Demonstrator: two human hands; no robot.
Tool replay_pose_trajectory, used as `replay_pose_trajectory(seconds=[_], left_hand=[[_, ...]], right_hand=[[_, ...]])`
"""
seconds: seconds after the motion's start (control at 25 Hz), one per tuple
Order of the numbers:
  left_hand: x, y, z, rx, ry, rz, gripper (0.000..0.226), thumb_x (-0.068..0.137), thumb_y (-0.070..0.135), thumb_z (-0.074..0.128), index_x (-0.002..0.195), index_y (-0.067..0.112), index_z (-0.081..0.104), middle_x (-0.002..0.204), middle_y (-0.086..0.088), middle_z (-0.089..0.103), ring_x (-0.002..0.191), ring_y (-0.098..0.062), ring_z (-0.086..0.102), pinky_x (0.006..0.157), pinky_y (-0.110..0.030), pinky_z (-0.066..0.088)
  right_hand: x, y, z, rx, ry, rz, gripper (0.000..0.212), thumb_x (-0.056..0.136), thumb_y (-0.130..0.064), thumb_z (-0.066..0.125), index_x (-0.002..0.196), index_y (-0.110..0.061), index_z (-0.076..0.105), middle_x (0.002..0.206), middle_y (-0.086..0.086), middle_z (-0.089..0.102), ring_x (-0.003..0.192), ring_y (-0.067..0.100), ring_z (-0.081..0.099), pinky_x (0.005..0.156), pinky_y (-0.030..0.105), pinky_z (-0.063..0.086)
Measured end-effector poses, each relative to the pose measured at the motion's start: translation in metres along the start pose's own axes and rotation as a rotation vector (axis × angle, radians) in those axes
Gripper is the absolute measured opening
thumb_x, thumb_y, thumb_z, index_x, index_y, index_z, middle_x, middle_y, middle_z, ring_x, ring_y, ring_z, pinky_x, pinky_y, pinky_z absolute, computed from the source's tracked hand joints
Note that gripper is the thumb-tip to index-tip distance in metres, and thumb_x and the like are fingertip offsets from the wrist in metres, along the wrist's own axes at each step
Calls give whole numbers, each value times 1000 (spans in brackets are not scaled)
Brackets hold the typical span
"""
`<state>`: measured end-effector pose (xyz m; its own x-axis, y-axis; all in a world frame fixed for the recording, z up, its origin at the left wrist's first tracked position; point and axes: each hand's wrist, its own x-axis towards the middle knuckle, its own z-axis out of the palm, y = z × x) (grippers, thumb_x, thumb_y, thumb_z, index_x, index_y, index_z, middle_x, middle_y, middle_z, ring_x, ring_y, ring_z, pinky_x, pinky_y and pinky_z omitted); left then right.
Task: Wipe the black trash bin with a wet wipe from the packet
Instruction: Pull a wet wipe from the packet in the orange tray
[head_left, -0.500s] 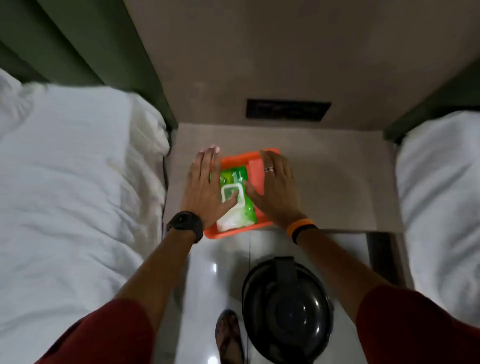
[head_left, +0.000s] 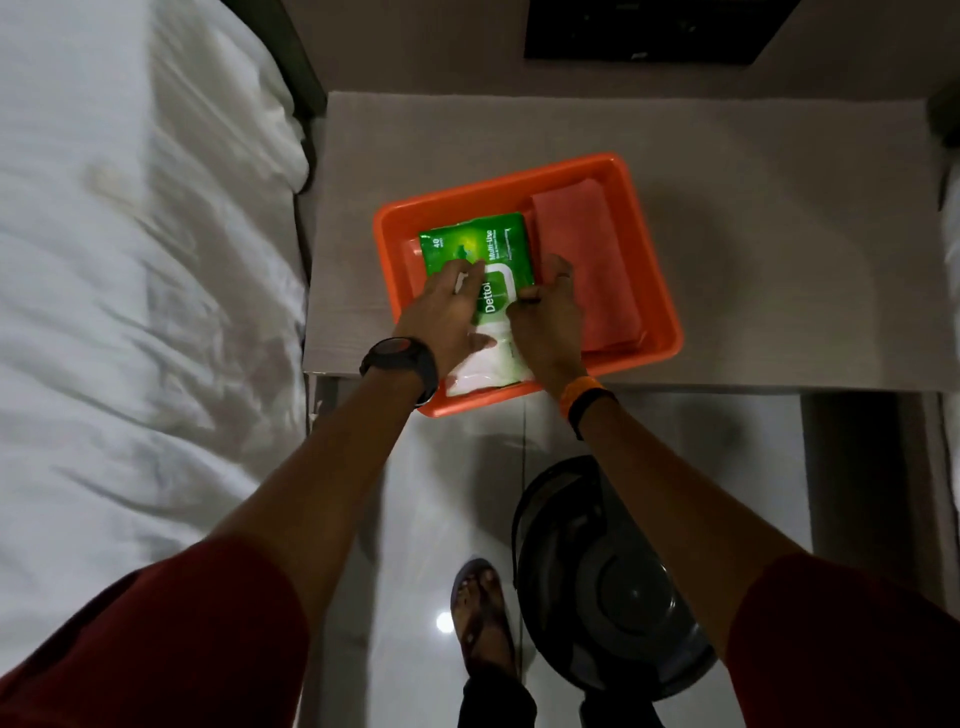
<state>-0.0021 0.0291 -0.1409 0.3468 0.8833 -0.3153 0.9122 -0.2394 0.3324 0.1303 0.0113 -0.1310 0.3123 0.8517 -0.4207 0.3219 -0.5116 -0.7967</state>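
Observation:
A green and white wet-wipe packet (head_left: 480, 249) lies in an orange tray (head_left: 657, 291) on the bedside table. My left hand (head_left: 447, 317) presses on the packet's left side, fingers spread over it. At the packet's right edge, my right hand (head_left: 548, 322) has its fingertips curled at the flap of the label. The black trash bin (head_left: 608, 587), lid closed, stands on the floor below the table, partly hidden by my right forearm.
A folded pink cloth (head_left: 587, 260) lies in the tray's right half. A grey table (head_left: 753, 249) sits between two white beds (head_left: 130, 312). My sandalled foot (head_left: 480, 613) rests on the glossy white floor beside the bin.
Both hands went from lying flat beside the packet to gripping it; the right fingers have curled in at the flap. The view has come closer to the tray.

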Motion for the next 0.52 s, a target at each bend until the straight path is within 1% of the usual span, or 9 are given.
replay_pose_trajectory(seconds=[0.12, 0.16, 0.24, 0.28, 0.32, 0.36, 0.44, 0.48, 0.52], left_hand=[[12, 1, -1, -1, -13, -4, 99, 75, 28, 83, 152, 9, 24, 153, -14, 31, 137, -37, 38, 108, -46, 46], [14, 2, -2, 5, -22, -8, 102, 73, 29, 85, 152, 9, 24, 152, -14, 33, 134, -37, 42, 106, -46, 48], [16, 3, -4, 18, -24, -17, 108, 68, 31, 88, 152, 8, 23, 151, -14, 35, 129, -38, 47, 103, -47, 50], [15, 4, -4, 0, -9, -25, 110, 67, 30, 89, 151, 7, 22, 151, -15, 36, 129, -38, 48, 103, -46, 50], [13, 5, -5, -50, 4, -42, 109, 66, 29, 90, 150, 7, 24, 150, -15, 39, 128, -38, 49, 103, -45, 49], [11, 5, -6, -119, 18, -67, 106, 65, 25, 90, 148, 8, 26, 147, -14, 43, 126, -37, 52, 101, -45, 51], [7, 5, -10, -263, 54, -134, 96, 66, 13, 88, 142, 11, 29, 138, -14, 53, 113, -39, 60, 90, -44, 55], [4, 4, -11, -323, 65, -164, 92, 66, 6, 85, 140, 11, 29, 132, -15, 57, 106, -40, 63, 84, -43, 56], [2, 4, -12, -376, 79, -190, 89, 67, 0, 80, 140, 11, 29, 126, -16, 60, 102, -41, 64, 79, -42, 56]], right_hand=[[5, 2, -1, 36, 10, 1, 64, 78, 9, 52, 138, -11, 44, 103, 2, 69, 78, 5, 62, 73, 12, 51], [5, 2, 0, 62, 1, -5, 62, 78, 10, 50, 136, -11, 45, 102, -1, 68, 80, 5, 63, 74, 13, 52], [7, 0, 5, 107, -16, -17, 56, 81, 12, 48, 134, -7, 47, 114, 2, 66, 90, 11, 64, 84, 19, 54], [10, -1, 7, 124, -31, -32, 54, 84, 12, 47, 135, -5, 47, 117, 2, 63, 90, 8, 62, 84, 12, 52], [13, -2, 7, 129, -49, -39, 51, 86, 11, 48, 135, -5, 48, 114, -1, 61, 87, 3, 60, 80, 5, 49], [15, 0, 6, 132, -68, -46, 49, 87, 10, 48, 133, -6, 50, 109, -2, 61, 85, 1, 59, 77, 2, 48], [14, 4, 3, 56, -92, -71, 50, 82, 13, 46, 127, -6, 57, 107, 5, 65, 90, 11, 62, 85, 13, 52], [13, 7, 0, -17, -91, -93, 51, 79, 13, 47, 125, -5, 60, 112, 12, 65, 93, 15, 60, 89, 15, 50], [13, 10, -1, -91, -93, -118, 51, 78, 10, 53, 125, -6, 62, 118, 15, 62, 94, 15, 57, 89, 13, 48]])
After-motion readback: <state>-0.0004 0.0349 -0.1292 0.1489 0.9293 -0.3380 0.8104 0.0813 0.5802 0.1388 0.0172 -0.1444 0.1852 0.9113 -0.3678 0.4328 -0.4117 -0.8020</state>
